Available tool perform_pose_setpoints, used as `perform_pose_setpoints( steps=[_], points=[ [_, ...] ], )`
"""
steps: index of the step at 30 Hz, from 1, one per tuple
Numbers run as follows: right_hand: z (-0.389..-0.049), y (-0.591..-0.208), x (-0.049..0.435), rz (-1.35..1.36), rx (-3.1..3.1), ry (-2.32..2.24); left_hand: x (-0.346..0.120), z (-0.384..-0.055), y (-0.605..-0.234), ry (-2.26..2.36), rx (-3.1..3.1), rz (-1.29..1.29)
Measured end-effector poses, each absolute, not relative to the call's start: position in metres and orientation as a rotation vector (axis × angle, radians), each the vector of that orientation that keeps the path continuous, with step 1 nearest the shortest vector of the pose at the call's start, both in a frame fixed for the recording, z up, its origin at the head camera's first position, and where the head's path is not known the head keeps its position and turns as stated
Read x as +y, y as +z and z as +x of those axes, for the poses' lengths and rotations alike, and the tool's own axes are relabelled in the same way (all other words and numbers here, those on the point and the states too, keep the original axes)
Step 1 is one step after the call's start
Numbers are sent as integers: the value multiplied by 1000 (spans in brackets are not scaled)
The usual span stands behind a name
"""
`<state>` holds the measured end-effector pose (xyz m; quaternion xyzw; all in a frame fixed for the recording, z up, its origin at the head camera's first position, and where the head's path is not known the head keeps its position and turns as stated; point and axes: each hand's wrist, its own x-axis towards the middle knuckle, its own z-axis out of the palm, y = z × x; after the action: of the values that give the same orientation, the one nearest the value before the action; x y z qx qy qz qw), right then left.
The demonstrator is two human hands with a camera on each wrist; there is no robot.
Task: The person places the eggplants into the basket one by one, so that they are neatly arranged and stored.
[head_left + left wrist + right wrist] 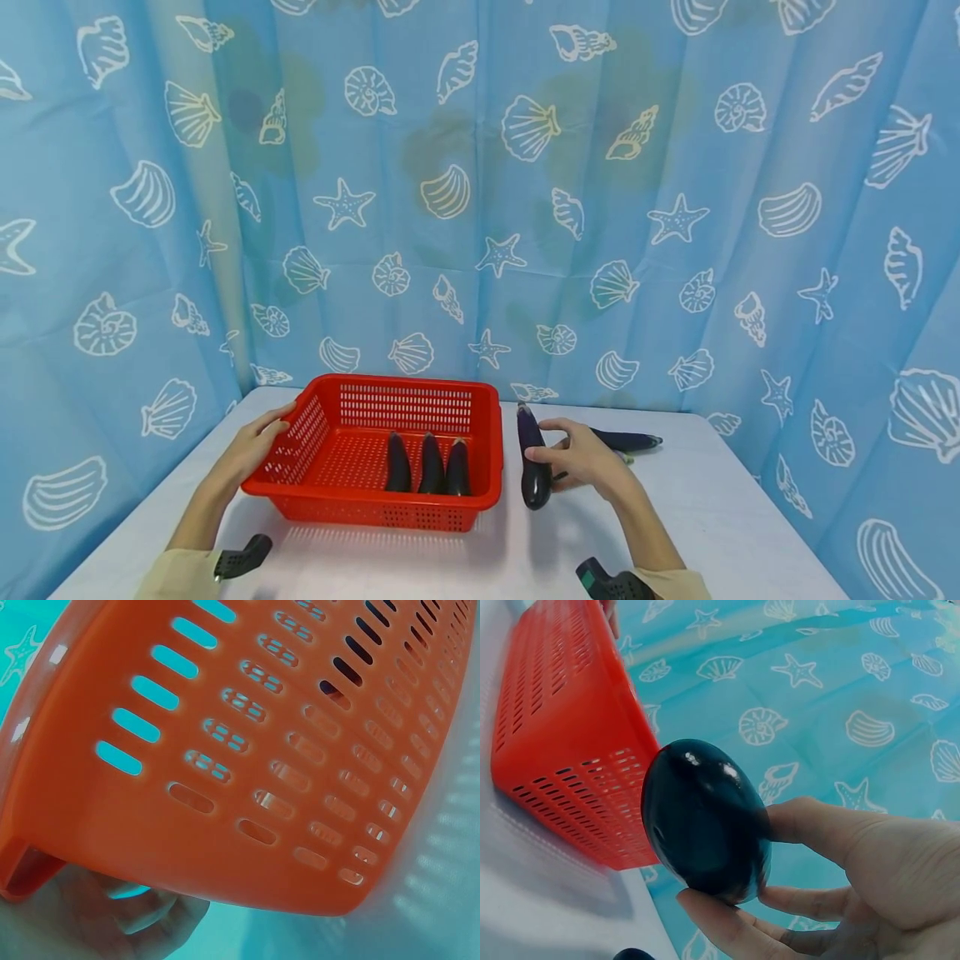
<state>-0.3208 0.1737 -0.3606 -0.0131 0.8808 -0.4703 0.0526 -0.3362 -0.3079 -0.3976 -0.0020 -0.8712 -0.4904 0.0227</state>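
My right hand (588,457) grips a dark purple eggplant (531,458) between thumb and fingers, just right of the red plastic basket (375,507). The eggplant stands nearly upright, stem end up; its glossy round end (705,821) faces the right wrist camera. My left hand (251,446) holds the basket's left rim, its fingers partly hidden by the basket in the left wrist view. Three eggplants, among them a left one (399,465), lie side by side in the basket's right half. Behind my right hand, another eggplant (626,440) lies on the table, partly covered.
A white-covered table (720,517) carries the basket. A green stem end (624,457) shows beside the lying eggplant. A blue curtain (450,208) with white shell prints hangs behind the table and along both sides. Slotted openings run through the basket's walls.
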Motion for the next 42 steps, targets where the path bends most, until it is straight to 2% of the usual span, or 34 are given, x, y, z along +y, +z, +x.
perform_pose_setpoints(
  steps=[14, 42],
  points=[
    [-324, -343, 161, -78, 2680, -1425, -306, -339, -394, -1501, -2704, -7],
    [-326, -337, 123, -232, 2643, -1444, -306, -334, -398, -1532, -2695, 23]
  ],
)
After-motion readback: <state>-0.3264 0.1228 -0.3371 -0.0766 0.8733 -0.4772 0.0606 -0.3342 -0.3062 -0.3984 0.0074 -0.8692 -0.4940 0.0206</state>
